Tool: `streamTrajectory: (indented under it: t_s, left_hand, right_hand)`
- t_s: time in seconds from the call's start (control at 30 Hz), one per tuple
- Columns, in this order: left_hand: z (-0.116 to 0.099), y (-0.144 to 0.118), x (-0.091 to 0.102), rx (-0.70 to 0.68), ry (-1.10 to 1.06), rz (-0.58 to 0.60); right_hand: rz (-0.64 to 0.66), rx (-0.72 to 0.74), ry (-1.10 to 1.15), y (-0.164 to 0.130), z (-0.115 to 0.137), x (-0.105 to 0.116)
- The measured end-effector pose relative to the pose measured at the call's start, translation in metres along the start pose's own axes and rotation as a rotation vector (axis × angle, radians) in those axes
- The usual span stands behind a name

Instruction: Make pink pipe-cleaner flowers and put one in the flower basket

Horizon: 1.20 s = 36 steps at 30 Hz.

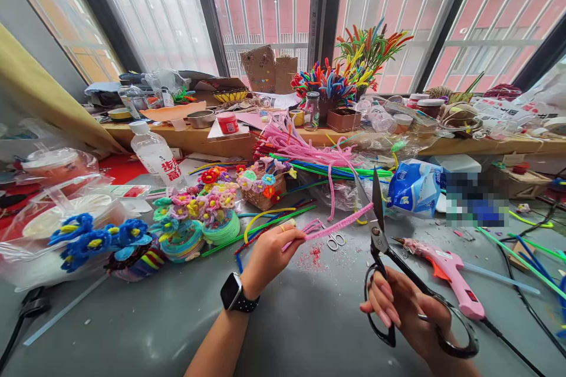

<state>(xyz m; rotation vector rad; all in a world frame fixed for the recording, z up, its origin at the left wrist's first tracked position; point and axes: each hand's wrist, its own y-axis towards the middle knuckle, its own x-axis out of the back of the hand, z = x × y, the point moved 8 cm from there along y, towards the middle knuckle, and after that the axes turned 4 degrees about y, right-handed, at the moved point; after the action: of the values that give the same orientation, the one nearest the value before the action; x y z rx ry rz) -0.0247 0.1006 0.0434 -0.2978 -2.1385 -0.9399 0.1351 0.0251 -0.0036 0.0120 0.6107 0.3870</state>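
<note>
My left hand [272,253], with a watch on its wrist, pinches a pink pipe cleaner [340,226] that stretches to the right. In my right hand [402,309] is a pair of large black scissors [379,235], fingers through the handles. Their blades are spread and point upward, with the pipe cleaner's far end at the blades. Whether the blades touch it I cannot tell. Small scissors [336,241] lie on the table beyond my left hand, near scattered red bits [313,258].
A pink glue gun [446,271] lies right of the scissors. Pipe-cleaner flowers in pots [181,240] and blue flowers [95,241] stand left. Behind are a water bottle [154,156], a pile of pink pipe cleaners [300,144] and a blue tissue pack [415,187].
</note>
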Motion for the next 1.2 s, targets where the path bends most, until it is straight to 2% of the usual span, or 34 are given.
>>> streamTrajectory:
  t_s: [0.2, 0.37, 0.47, 0.53, 0.63, 0.73, 0.83, 0.93, 1.0, 1.1, 1.2]
  left_hand:
    - [0.003, 0.0, -0.003, 0.032, 0.049, 0.049]
    - [0.005, -0.001, -0.003, 0.05, 0.065, 0.067]
    - [0.008, 0.0, -0.003, 0.051, 0.081, 0.059]
    - [0.011, 0.0, 0.001, 0.075, 0.106, 0.024]
    - [0.02, 0.0, 0.014, 0.19, 0.151, -0.108]
    - [0.03, -0.005, 0.028, 0.322, 0.117, -0.247]
    - [0.036, -0.007, 0.031, 0.387, -0.037, -0.295]
    - [0.036, -0.006, 0.026, 0.412, -0.228, -0.273]
    - [0.036, -0.006, 0.023, 0.426, -0.317, -0.261]
    - [0.036, -0.006, 0.021, 0.436, -0.39, -0.267]
    - [0.036, -0.006, 0.019, 0.435, -0.436, -0.253]
  right_hand:
    - [-0.033, -0.032, -0.124, 0.002, -0.001, -0.005]
    - [-0.263, -0.001, -0.246, 0.001, -0.003, 0.019]
    - [-0.324, 0.01, -0.358, -0.001, 0.004, 0.028]
    - [-0.366, 0.003, -0.475, -0.003, 0.014, 0.032]
    - [-0.507, -0.038, -0.718, -0.012, 0.031, 0.041]
    - [-0.629, -0.08, -1.109, -0.029, 0.043, 0.053]
    - [-0.623, -0.152, -1.543, -0.045, 0.037, 0.064]
    - [-0.614, -0.284, -1.822, -0.056, 0.025, 0.08]
    - [-0.546, -0.25, -1.961, -0.056, 0.022, 0.08]
    - [-0.389, -0.169, -2.04, -0.044, 0.025, 0.069]
    - [-0.277, -0.147, -1.836, -0.022, 0.032, 0.047]
